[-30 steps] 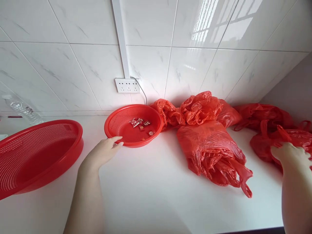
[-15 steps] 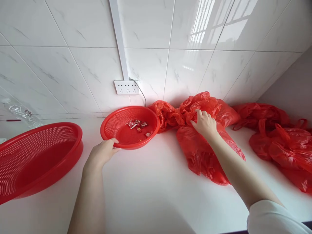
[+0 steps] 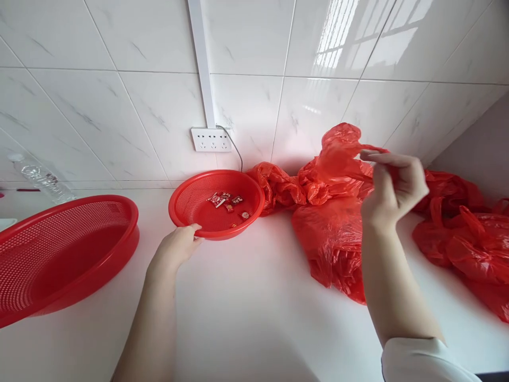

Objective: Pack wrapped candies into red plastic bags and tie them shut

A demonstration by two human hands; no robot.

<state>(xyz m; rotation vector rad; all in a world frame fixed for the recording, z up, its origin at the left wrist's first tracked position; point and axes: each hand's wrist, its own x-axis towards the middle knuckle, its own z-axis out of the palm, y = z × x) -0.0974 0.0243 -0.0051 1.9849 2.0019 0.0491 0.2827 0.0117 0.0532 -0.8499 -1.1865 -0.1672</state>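
My left hand point(image 3: 178, 244) grips the near rim of a small round red plastic basket point(image 3: 185, 209), which stands on the white counter. Several small wrapped pieces point(image 3: 226, 200), red and white, lie on its bottom. My right hand point(image 3: 397, 183) is raised and pinches the upper edge of a red plastic bag point(image 3: 330, 239), pulling it up and to the right. The bag's body still rests on the counter, partly hidden by my forearm. Another crumpled red bag part point(image 3: 272, 183) sits between it and the basket.
A larger red basket point(image 3: 129, 223) stands at the left, tilted in view. Behind it is a clear plastic bottle point(image 3: 43, 178). More red bags point(image 3: 473, 239) lie at the right. A power strip point(image 3: 210, 139) with a cable is on the tiled wall.
My right hand has lifted and moved right, drawing the bag's edge up with it. My left hand stays on the basket's rim. The view has shifted slightly.
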